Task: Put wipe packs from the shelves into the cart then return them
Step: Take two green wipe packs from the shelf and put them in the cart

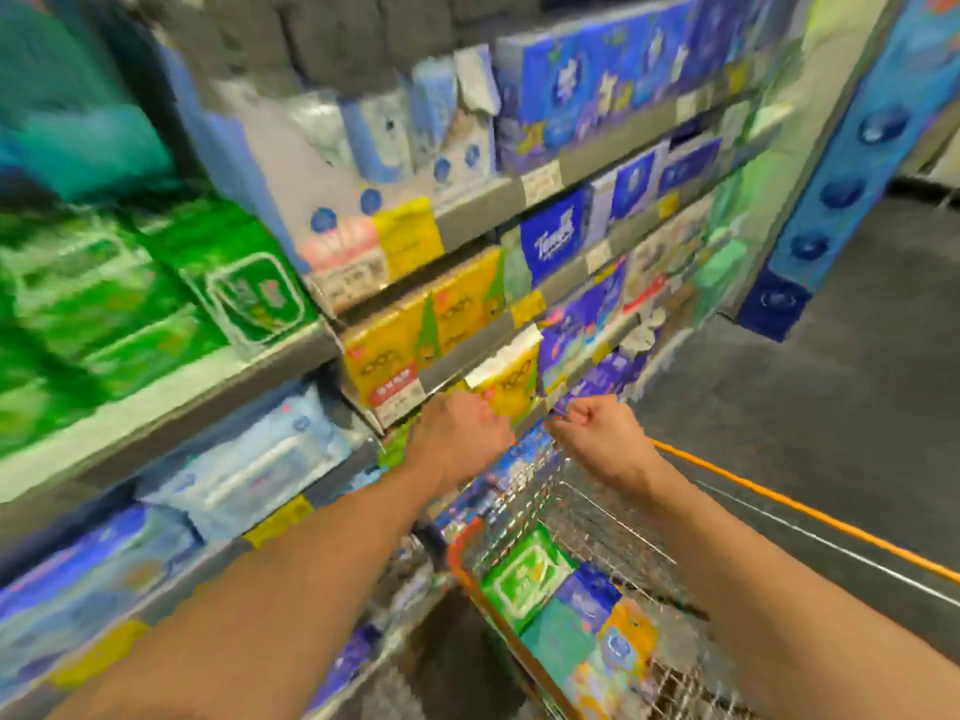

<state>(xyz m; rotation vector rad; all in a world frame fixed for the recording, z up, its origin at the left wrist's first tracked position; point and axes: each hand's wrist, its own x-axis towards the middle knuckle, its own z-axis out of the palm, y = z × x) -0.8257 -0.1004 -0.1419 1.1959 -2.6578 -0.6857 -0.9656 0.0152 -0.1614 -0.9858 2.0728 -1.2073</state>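
Note:
My left hand point(457, 439) grips a yellow wipe pack point(511, 381) in front of the shelf edge, just above the far end of the cart. My right hand point(597, 428) is curled into a fist round the far rim of the wire cart point(587, 517). Inside the cart lie a green pack point(524, 579), a blue pack point(587, 597), a teal pack point(558, 646) and a yellow-orange pack point(626, 641). More yellow packs point(410, 335) stand on the shelf behind my left hand.
Shelves on the left hold green packs point(156, 298), pale blue packs point(249, 459) and blue tissue boxes point(597, 80). The cart has an orange rim point(805, 511). Grey floor point(831, 387) lies to the right, with a blue pillar point(852, 163) at the aisle end.

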